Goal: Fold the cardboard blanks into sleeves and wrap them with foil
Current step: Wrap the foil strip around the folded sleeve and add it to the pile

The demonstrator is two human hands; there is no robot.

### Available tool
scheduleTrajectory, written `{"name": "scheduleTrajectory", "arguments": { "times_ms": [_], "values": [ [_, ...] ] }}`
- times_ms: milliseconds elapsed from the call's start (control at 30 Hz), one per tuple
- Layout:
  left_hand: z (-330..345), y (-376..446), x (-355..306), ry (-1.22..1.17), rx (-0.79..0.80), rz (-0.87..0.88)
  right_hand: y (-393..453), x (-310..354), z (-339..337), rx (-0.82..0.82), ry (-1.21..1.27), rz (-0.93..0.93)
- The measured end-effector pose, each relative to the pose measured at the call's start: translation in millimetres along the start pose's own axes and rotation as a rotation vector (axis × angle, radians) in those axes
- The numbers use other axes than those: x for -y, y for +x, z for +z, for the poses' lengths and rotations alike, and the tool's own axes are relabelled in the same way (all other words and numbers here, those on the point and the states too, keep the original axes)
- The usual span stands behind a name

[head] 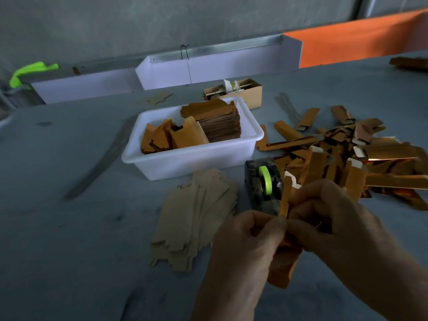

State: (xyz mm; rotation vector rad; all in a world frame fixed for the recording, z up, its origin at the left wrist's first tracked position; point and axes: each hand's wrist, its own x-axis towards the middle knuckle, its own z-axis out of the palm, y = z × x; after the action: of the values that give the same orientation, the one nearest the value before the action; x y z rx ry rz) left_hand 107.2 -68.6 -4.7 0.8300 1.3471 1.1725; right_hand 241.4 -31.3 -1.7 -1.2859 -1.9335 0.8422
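My left hand and my right hand both pinch one narrow orange foil-covered cardboard sleeve, held upright above the table's near edge. Its upper end pokes out between my fingers, and my hands hide its middle. A fanned stack of plain brown cardboard blanks lies flat to the left of my hands. Just behind my fingers stands a dark tape dispenser with a green roll. A pile of finished foil sleeves spreads across the right.
A white plastic tub behind the blanks holds stacked orange foil pieces and brown blanks. A small open cardboard box sits behind it. White trays and an orange panel line the table's far edge.
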Motion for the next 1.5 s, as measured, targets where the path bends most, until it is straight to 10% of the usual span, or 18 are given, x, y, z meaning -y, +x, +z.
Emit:
{"name": "scheduleTrajectory", "arguments": {
  "times_ms": [267, 533, 833, 1067, 1267, 1500],
  "values": [
    [6.6, 3.8, 18.5, 0.035, -0.148, 0.168, -2.0, 7.7, 3.3, -0.075, -0.186, 0.005],
    [22.7, 3.5, 34.7, 0.582, -0.494, 0.840, 1.0, 13.7, -4.4, -0.051, -0.137, 0.146],
    [16.3, -2.2, 21.0, 0.041, -0.245, 0.320, -2.4, 10.6, -0.4, -0.067, -0.066, 0.126],
    [0.4, 1.7, 18.0, 0.158, -0.102, 0.185, 3.4, -7.2, 3.3, 0.034, 0.211, 0.210],
    [-48.9, 27.0, 27.7, 0.978, -0.629, 0.324, 22.3, -25.7, -9.7, -0.148, 0.348, 0.300],
    [-73.9, 42.6, 39.2, 1.506, -0.564, -0.012, 42.5, -58.7, -26.1, -0.487, -0.056, 0.419]
  ]
}}
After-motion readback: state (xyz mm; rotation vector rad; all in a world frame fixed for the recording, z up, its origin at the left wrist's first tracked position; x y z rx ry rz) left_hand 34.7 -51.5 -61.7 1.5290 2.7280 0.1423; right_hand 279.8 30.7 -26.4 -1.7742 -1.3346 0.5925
